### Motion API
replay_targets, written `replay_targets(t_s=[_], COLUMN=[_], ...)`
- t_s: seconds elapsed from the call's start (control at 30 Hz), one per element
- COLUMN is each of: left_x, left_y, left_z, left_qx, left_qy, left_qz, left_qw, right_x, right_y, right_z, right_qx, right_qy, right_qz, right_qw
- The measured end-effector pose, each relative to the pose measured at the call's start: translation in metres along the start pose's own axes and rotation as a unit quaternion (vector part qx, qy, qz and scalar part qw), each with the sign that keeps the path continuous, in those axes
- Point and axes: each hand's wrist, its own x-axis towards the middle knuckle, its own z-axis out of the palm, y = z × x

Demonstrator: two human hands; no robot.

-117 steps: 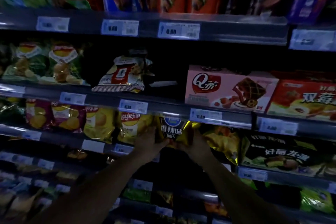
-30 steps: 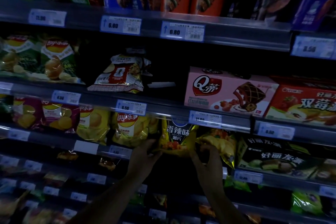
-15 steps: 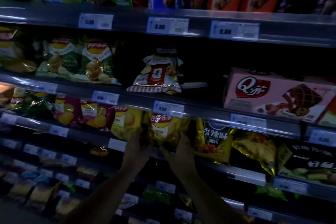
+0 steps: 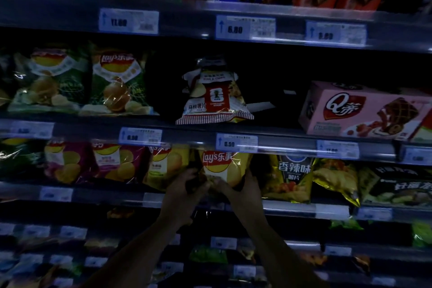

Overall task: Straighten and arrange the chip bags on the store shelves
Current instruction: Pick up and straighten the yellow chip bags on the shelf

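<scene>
Both hands were up at the third shelf [image 4: 292, 208] from the top, closed on one yellow bag [image 4: 222, 167] of Lay's chips. The left hand [image 4: 184, 192] gripped the bag's lower left corner with curled fingers, and the right hand [image 4: 244, 190] held the lower right edge, thumb up along the side. The two hands nearly met under the bag. The bag stood upright, facing out, its top tucked just below the 6.50 tag [image 4: 236, 144] on the rail above. A second yellow bag [image 4: 168, 166] stood just beside it on the left, and beyond that two magenta bags [image 4: 117, 163]. To the right stood a dark blue spicy bag [image 4: 293, 175], then a gold bag [image 4: 334, 179] that leaned over, its lower corner hanging past the shelf edge. One shelf up, two green bags [image 4: 117, 84] stood side by side at the left, a white bag [image 4: 215, 98] with a red label sat alone in the middle, and a pink box [image 4: 364, 110] lay at the right. The light was dim, so the lower shelves showed only as blurred packets and tags.
</scene>
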Motion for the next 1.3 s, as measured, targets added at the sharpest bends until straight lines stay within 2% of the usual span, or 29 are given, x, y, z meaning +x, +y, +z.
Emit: replay_targets(t_s=[0.13, 0.27, 0.4, 0.47, 0.57, 0.73, 0.83, 0.93, 1.07, 1.13, 1.23, 1.3], left_x=[-0.004, -0.01, -0.022, -0.031, -0.043, -0.051, -0.05, -0.052, -0.061, -0.066, -0.074, -0.078], left_y=[0.0, 0.009, 0.011, 0.006, 0.004, 0.011, 0.015, 0.03, 0.045, 0.046, 0.043, 0.048], left_z=[-0.01, -0.019, -0.018, -0.018, -0.021, -0.022, -0.03, -0.031, -0.019, -0.019, -0.029, -0.035], left_qx=[-0.031, -0.034, -0.105, -0.163, -0.236, -0.263, -0.253, -0.25, -0.219, -0.209, -0.227, -0.263], left_qy=[-0.036, -0.111, -0.215, -0.224, -0.23, -0.224, -0.201, -0.155, -0.054, -0.043, -0.072, -0.047], left_qz=[-0.001, -0.01, -0.059, -0.082, -0.102, -0.149, -0.157, -0.15, -0.104, -0.104, -0.104, -0.113], left_qw=[0.999, 0.993, 0.969, 0.957, 0.939, 0.926, 0.933, 0.944, 0.969, 0.972, 0.966, 0.957], right_x=[-0.019, -0.036, -0.053, -0.055, -0.05, -0.042, -0.037, -0.037, -0.046, -0.051, -0.051, -0.052], right_y=[-0.011, -0.022, -0.028, -0.028, -0.023, -0.022, -0.022, -0.023, -0.023, -0.027, -0.028, -0.03], right_z=[-0.019, -0.04, -0.051, -0.053, -0.057, -0.056, -0.06, -0.061, -0.059, -0.063, -0.067, -0.067], right_qx=[0.075, 0.141, 0.183, 0.202, 0.226, 0.206, 0.207, 0.175, 0.173, 0.201, 0.219, 0.208], right_qy=[-0.04, -0.091, -0.184, -0.209, -0.197, -0.201, -0.21, -0.251, -0.297, -0.313, -0.333, -0.337], right_qz=[0.034, 0.071, 0.112, 0.137, 0.159, 0.139, 0.135, 0.116, 0.116, 0.125, 0.124, 0.122], right_qw=[0.996, 0.983, 0.959, 0.947, 0.941, 0.948, 0.946, 0.945, 0.932, 0.92, 0.908, 0.91])
